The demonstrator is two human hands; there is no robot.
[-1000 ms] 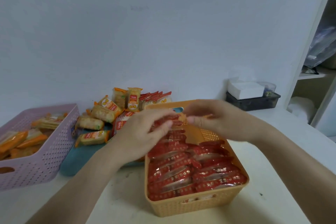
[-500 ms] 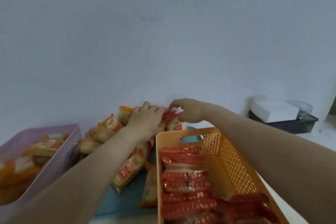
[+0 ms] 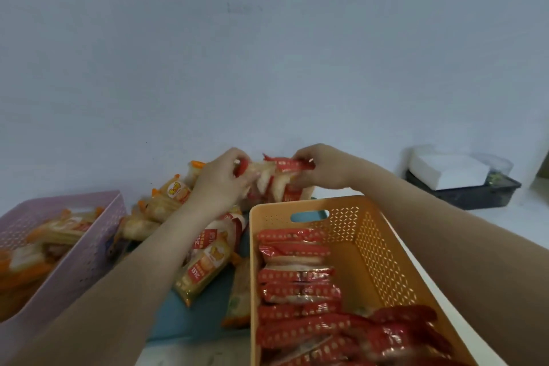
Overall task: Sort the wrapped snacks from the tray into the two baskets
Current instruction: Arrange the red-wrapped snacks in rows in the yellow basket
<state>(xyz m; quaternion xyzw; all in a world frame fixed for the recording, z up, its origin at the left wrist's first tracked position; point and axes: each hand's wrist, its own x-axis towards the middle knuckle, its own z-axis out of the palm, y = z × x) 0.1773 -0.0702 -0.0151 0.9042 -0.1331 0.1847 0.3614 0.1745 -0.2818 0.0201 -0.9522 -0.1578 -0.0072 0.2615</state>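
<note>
The left hand (image 3: 219, 184) and right hand (image 3: 322, 169) each curl their fingers round a bunch of red snacks (image 3: 277, 180), held over the far end of the tray (image 3: 196, 318), behind the orange basket (image 3: 383, 249). On the tray lie yellow snacks (image 3: 205, 267); the pink basket (image 3: 68, 199), left of it, holds more.

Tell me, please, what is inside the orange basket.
The orange basket holds red-wrapped snacks, rowed along its left side and piled at the near end; its far right is bare. Anything under them is covered.
</note>
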